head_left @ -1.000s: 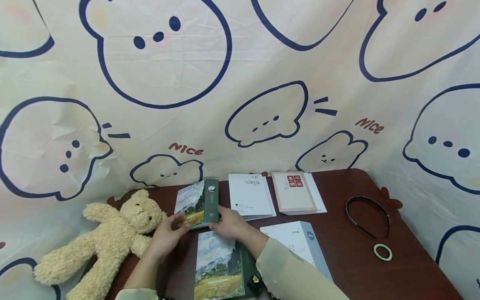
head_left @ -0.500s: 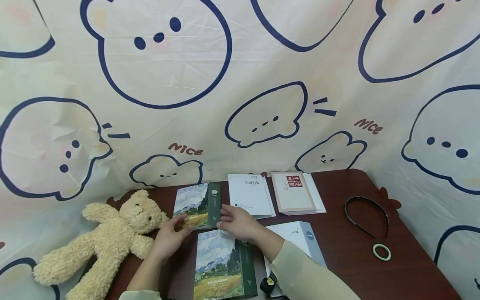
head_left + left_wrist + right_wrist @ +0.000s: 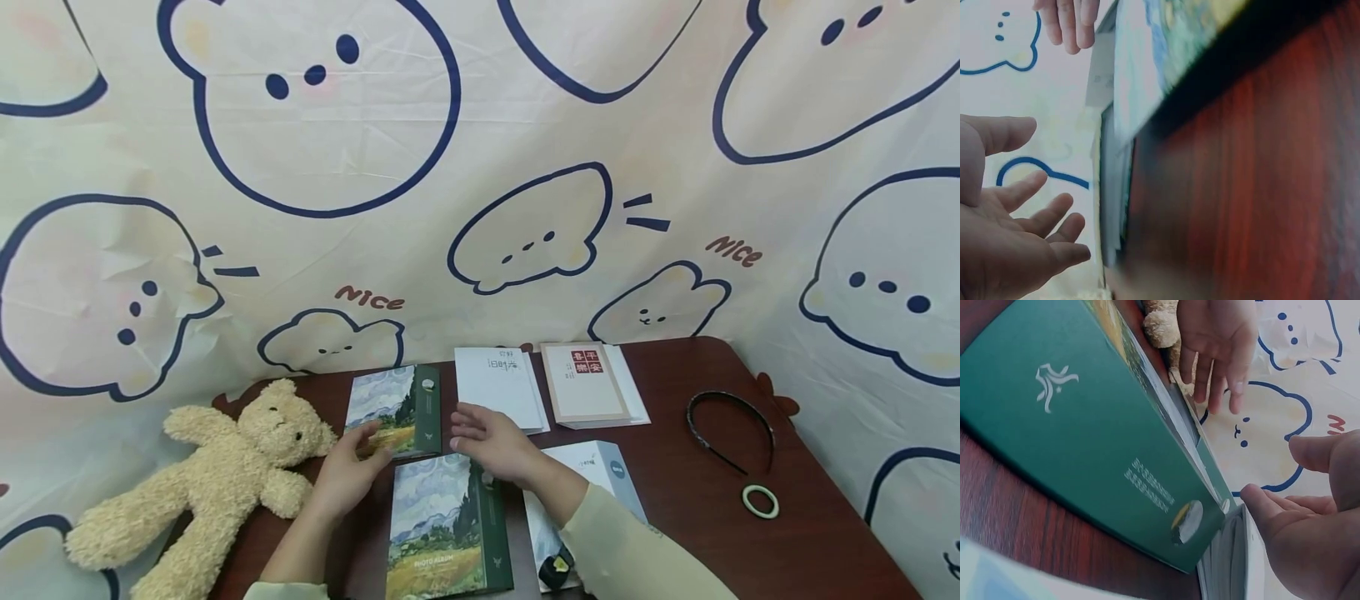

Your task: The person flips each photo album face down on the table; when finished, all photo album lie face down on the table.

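A photo album with a painted landscape cover and green spine (image 3: 386,408) lies at the back of the table. A larger matching photo album (image 3: 438,529) lies in front of it; its green spine (image 3: 1097,437) fills much of the right wrist view. My left hand (image 3: 348,475) is at the rear album's near left corner, fingers spread and holding nothing in the left wrist view. Raised to the right of the rear album, my right hand (image 3: 495,442) has its fingers extended, with nothing in it. From the head view, it partly overlaps a white album (image 3: 495,383).
A beige album with red characters (image 3: 588,400) stands back right, and a white-and-blue album (image 3: 588,458) lies partly under the right forearm. A teddy bear (image 3: 217,475) lies at left. A black headband (image 3: 689,414) and pale green ring (image 3: 746,502) lie at right.
The rear album came down flat onto the table as my right hand let go of its spine. That hand has since moved right, and my left hand has drawn slightly away.
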Tool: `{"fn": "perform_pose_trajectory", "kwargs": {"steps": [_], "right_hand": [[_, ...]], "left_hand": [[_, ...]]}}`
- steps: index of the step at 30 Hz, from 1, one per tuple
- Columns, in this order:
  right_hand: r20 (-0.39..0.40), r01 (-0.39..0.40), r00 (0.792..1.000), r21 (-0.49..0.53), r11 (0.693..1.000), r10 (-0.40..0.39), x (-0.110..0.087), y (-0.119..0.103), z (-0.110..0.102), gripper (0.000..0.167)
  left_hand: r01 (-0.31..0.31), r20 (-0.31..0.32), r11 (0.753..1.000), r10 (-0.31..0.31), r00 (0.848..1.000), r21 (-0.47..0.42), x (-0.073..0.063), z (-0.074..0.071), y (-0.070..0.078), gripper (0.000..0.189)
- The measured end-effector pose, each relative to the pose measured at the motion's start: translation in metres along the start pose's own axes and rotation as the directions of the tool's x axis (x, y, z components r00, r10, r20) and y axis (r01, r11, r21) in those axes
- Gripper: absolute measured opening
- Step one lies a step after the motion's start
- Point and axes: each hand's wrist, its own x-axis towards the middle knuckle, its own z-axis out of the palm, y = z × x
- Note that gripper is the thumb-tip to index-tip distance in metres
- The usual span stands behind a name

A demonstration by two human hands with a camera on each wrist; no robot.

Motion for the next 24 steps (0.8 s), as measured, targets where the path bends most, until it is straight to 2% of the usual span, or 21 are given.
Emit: {"fn": "perform_pose_trajectory", "kwargs": {"steps": [6,11,18,24], "right_hand": [[-0.027,0.011,1.000,-0.025,1.000,-0.012,-0.005,0.001,-0.010,0.066],[-0.052,0.023,0.998,-0.045,0.999,-0.025,-0.007,0.004,-0.018,0.066],[-0.098,0.018,0.995,-0.108,0.994,-0.028,-0.011,0.008,-0.029,0.065],[-0.168,-0.016,0.986,-0.167,0.986,-0.013,-0.016,0.011,-0.038,0.062]], "left_hand": [[-0.039,-0.004,0.998,0.039,0.999,-0.047,0.001,0.008,0.013,0.058],[-0.037,-0.015,0.996,0.036,0.999,-0.079,0.002,0.017,0.022,0.057],[-0.047,0.004,0.984,0.048,0.999,-0.172,0.008,0.032,0.030,0.058],[-0.048,-0.003,0.985,0.048,0.999,-0.169,0.011,0.046,0.038,0.060]]}}
